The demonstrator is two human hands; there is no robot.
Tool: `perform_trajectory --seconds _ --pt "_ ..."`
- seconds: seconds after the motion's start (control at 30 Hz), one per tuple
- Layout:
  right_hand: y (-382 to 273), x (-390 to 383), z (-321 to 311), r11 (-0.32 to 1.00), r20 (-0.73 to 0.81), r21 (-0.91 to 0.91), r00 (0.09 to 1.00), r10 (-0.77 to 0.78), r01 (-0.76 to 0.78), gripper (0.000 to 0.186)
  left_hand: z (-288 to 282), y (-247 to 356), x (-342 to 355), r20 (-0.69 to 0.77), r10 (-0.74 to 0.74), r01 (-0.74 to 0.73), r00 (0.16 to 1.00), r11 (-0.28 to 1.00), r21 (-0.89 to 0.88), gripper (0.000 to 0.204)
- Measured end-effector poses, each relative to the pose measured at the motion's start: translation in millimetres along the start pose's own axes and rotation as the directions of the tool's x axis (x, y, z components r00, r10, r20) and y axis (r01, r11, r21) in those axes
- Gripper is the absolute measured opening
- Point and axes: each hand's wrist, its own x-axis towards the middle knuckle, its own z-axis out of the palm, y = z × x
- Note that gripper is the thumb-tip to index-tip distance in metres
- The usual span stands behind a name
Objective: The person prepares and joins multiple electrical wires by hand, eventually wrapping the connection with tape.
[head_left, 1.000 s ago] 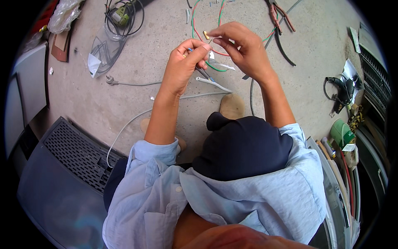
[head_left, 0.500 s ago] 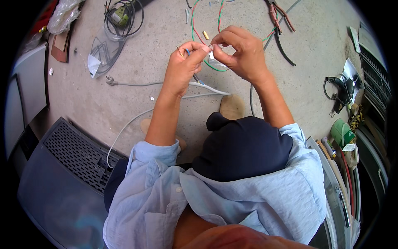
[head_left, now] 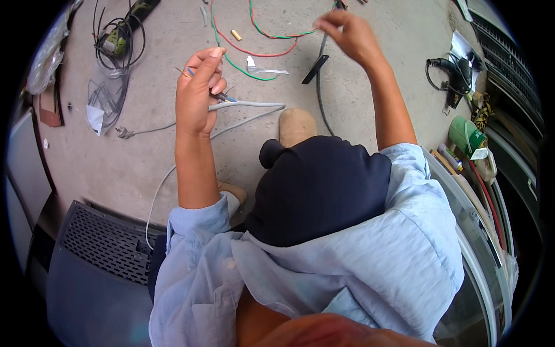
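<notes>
My left hand (head_left: 199, 87) is closed around the end of a grey cable (head_left: 248, 104). Thin inner wires poke out of the fist, one with blue insulation (head_left: 189, 72). Its thumb and forefinger are pinched together; whatever is between their tips is too small to tell. To the upper right, my right hand (head_left: 350, 37) is raised apart from the left, slightly blurred, thumb and forefinger pinched. What those tips hold, if anything, cannot be made out. A red and green wire pair (head_left: 254, 55) curves on the floor between the hands, near a torn silvery-white scrap (head_left: 252, 65).
A brass-coloured cylinder (head_left: 236, 35) and a flat black strip (head_left: 315, 69) lie on the concrete floor. A plug (head_left: 123, 133) rests at left, below a green tool (head_left: 114, 43) with coiled black cord. A black heat-gun-shaped tool (head_left: 459, 72) and green container (head_left: 465, 133) are at right.
My right hand has drawn away from the left, outward and up. My left hand keeps the cable. The whole view has shifted, so floor things appear further left and higher.
</notes>
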Motion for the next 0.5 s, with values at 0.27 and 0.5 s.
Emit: perform_trajectory --seconds 0.27,0.5 --pt "30 -57 40 0.986 0.225 -0.161 0.974 0.006 0.031 0.02 7 7 -2 -0.03 -0.097 0.096 0.995 0.995 -0.037 0.026" --pt "38 -57 46 0.928 0.199 -0.221 0.945 -0.258 0.3 0.019 2 4 3 -0.082 -0.116 0.115 0.99 0.993 -0.01 0.029"
